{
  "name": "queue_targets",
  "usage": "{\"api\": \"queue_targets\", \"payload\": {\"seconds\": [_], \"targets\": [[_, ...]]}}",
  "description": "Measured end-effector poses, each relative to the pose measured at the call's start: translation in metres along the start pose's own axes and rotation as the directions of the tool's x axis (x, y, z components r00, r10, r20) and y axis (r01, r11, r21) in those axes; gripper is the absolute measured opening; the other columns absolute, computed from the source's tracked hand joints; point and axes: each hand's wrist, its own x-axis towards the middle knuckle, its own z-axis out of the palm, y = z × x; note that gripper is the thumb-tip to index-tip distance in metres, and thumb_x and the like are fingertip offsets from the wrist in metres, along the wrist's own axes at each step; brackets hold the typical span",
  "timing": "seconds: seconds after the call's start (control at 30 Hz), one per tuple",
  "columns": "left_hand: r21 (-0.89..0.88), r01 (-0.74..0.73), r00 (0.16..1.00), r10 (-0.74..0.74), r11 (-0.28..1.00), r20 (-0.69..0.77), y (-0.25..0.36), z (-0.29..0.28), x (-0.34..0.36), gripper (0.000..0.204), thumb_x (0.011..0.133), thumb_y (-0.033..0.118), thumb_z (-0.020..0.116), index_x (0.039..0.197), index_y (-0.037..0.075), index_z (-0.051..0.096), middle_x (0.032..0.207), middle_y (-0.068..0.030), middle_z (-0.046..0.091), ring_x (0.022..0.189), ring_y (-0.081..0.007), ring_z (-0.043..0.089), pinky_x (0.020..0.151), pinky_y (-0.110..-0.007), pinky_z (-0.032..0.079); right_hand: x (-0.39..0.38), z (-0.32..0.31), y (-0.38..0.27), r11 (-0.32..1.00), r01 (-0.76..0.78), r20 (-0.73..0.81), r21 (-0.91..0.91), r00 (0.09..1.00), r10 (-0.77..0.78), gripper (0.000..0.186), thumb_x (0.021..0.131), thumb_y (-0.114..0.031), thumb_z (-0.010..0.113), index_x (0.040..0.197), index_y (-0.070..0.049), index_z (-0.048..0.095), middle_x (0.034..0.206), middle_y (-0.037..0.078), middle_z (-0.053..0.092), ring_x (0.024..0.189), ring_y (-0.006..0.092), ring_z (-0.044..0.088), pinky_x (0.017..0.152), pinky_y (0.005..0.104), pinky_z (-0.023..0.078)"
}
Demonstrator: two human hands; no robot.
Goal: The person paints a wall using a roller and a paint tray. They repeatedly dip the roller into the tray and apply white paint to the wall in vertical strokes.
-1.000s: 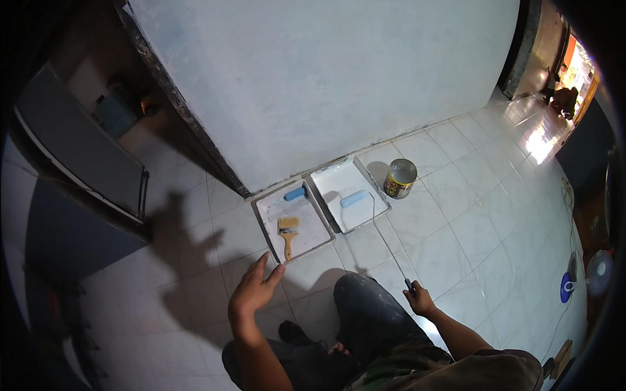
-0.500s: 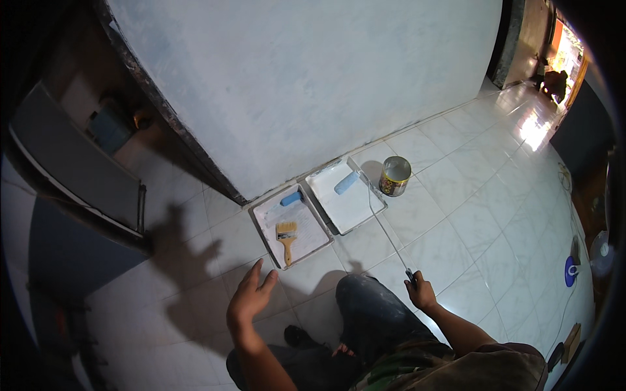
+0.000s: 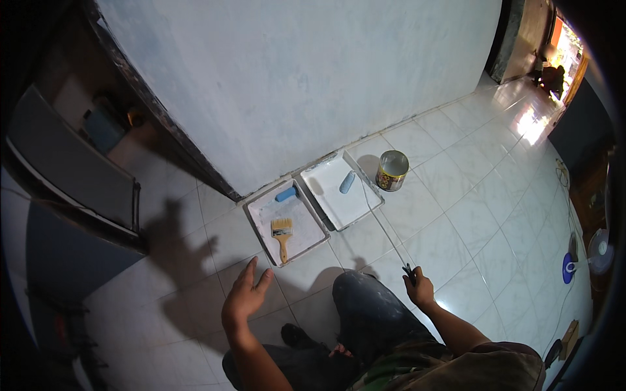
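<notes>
My right hand (image 3: 420,287) grips the handle of a long-rod paint roller (image 3: 347,182). Its bluish sleeve is over the right paint tray (image 3: 345,212), with a shadow apart from it on the white tray bed, so it looks lifted off. My left hand (image 3: 244,296) hangs in the air, empty, fingers apart, near the front corner of the left paint tray (image 3: 306,231). That tray holds a flat paintbrush (image 3: 282,236) with pale bristles and a wooden handle, plus a small blue roller (image 3: 285,194).
An opened metal can (image 3: 392,171) stands right of the trays on white floor tiles. Behind them rises a pale bluish wall (image 3: 293,85). A dark doorway lies left. Farther right, a purple-based fan (image 3: 568,267) trails a cord, and a person (image 3: 552,77) crouches by the bright doorway.
The roller's sleeve has turned more lengthwise, and its shadow now shows separately on the tray. The whole view has shifted slightly. My left hand stays open.
</notes>
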Motion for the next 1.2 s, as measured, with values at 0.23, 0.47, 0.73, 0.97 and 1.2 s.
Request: {"api": "queue_targets", "payload": {"seconds": [0.23, 0.47, 0.73, 0.97, 1.2], "targets": [[-0.039, -0.163, 0.980, 0.157, 0.986, -0.123, 0.012, 0.012, 0.019, 0.069, 0.098, 0.054, 0.056, 0.149, 0.008, 0.043, 0.143, -0.0236, 0.052, 0.126, -0.0346, 0.058, 0.104, -0.041, 0.046, 0.011, 0.039, 0.027, 0.999, 0.032, -0.060, -0.034, 0.998, -0.034, 0.029, 0.092, -0.026, 0.067, 0.101, -0.008, 0.047, 0.078, 0.020, 0.069, 0.072, 0.0430, 0.067, 0.061, 0.0520, 0.050], [-0.708, -0.151, 0.980, 0.008, 0.689, -0.201, 0.027, 0.096, 0.131, 0.039, 0.093, 0.031, 0.072, 0.115, -0.001, 0.065, 0.101, -0.0147, 0.071, 0.087, -0.0236, 0.070, 0.076, -0.034, 0.055, -0.003, 0.082, 0.069, 0.999, 0.049, -0.046, 0.004, 0.998, -0.049, 0.026, 0.089, -0.018, 0.070, 0.097, -0.006, 0.049, 0.079, 0.017, 0.067, 0.071, 0.0401, 0.067, 0.060, 0.0486, 0.050], [-0.521, -0.359, 0.903, 0.148, 0.775, -0.403, 0.082, 0.210, 0.294, 0.015, 0.084, 0.011, 0.074, 0.096, 0.005, 0.071, 0.090, -0.0113, 0.071, 0.079, -0.0252, 0.070, 0.073, -0.035, 0.054, 0.007, 0.091, 0.078, 0.997, 0.055, 0.107, 0.045, 0.992, -0.059, 0.028, 0.088, -0.010, 0.071, 0.093, -0.003, 0.044, 0.075, 0.018, 0.063, 0.069, 0.0412, 0.064, 0.059, 0.0474, 0.049], [-0.149, -0.554, 0.796, 0.469, 0.819, -0.383, 0.091, 0.235, 0.351, 0.018, 0.082, 0.009, 0.074, 0.100, 0.010, 0.073, 0.097, -0.0070, 0.067, 0.081, -0.0265, 0.066, 0.073, -0.040, 0.052, 0.019, 0.093, 0.065, 1.000, 0.002, 0.196, 0.032, 0.981, -0.008, 0.030, 0.087, -0.009, 0.071, 0.092, -0.003, 0.042, 0.069, 0.018, 0.060, 0.062, 0.0407, 0.062, 0.055, 0.0456, 0.047], [-0.007, -0.657, 0.717, 0.622, 0.754, -0.314, 0.092, 0.241, 0.380, 0.014, 0.081, 0.010, 0.077, 0.094, 0.012, 0.076, 0.096, -0.0040, 0.067, 0.089, -0.0247, 0.064, 0.082, -0.043, 0.046, 0.026, 0.096, 0.066, 0.998, -0.040, 0.206, -0.058, 0.977, 0.051, 0.026, 0.089, -0.011, 0.069, 0.091, -0.003, 0.044, 0.071, 0.018, 0.063, 0.065, 0.0421, 0.065, 0.055, 0.0477, 0.048]]}}
